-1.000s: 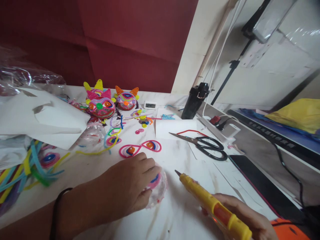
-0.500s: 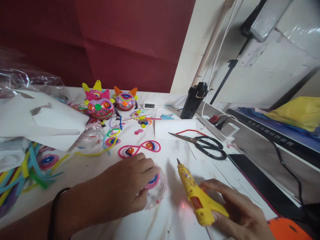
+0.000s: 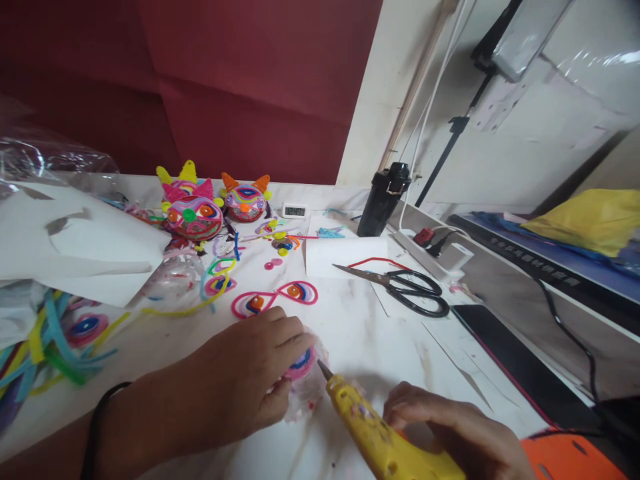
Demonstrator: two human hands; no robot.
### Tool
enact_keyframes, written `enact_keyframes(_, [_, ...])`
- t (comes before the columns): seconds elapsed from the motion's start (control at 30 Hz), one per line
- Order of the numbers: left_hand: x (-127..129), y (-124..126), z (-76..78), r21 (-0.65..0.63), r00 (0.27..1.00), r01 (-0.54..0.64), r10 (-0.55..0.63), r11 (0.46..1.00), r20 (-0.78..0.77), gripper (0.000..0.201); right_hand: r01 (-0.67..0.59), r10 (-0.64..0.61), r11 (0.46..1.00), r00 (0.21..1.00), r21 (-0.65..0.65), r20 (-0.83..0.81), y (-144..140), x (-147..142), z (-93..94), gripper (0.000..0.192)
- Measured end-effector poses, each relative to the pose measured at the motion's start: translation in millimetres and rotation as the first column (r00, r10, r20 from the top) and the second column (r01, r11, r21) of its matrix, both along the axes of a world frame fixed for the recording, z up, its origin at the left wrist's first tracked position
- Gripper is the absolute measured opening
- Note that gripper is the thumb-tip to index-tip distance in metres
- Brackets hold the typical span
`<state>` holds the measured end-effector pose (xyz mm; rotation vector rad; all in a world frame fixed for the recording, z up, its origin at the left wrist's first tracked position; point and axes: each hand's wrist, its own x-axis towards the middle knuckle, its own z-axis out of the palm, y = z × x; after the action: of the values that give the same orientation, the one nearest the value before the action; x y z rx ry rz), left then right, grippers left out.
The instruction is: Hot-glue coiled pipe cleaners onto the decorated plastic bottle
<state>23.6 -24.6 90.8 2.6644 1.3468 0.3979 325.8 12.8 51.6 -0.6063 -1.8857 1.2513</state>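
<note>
Both forearms are bare, without sleeves; a thin black band (image 3: 93, 437) circles the left wrist (its material cannot be made out).

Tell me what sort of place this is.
Likely a home craft desk, set up for pipe-cleaner crafts. A yellow glue gun is in the right hand, loose pipe cleaners lie at the left, finished horned figures stand at the back, and black scissors rest on the white tabletop.

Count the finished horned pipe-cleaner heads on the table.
3, clustered at the far side: a pink-horned head in front, a yellow-horned head partly hidden behind it, an orange-horned head to their right.
</note>
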Motion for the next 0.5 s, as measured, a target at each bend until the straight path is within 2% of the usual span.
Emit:
enact_keyframes(0.13, [-0.7, -0.9, 0.5, 0.006, 1.000, -0.001, 0.001, 1.000, 0.016, 0.046, -0.011, 0.012, 0.998, 1.000, -0.054, 0.028, 0.3, 1.1, -7.2, 0.039])
enact_keyframes(0.3, [-1.8, -1.9, 2.2, -0.024, 1.000, 0.005, -0.004, 1.000, 0.030, 0.036, -0.034, 0.034, 0.999, 0.999, 0.033, -0.003, 4.3, 4.2, -12.0, 0.036])
enact_keyframes(0.5, [-3.3, -1.2, 5.3, -0.065, 0.999, 0.018, -0.016, 0.998, 0.041, 0.035, 0.003, -0.004, 1.000, 1.000, 0.019, 0.030, 2.0, 2.7, -8.3, 0.040])
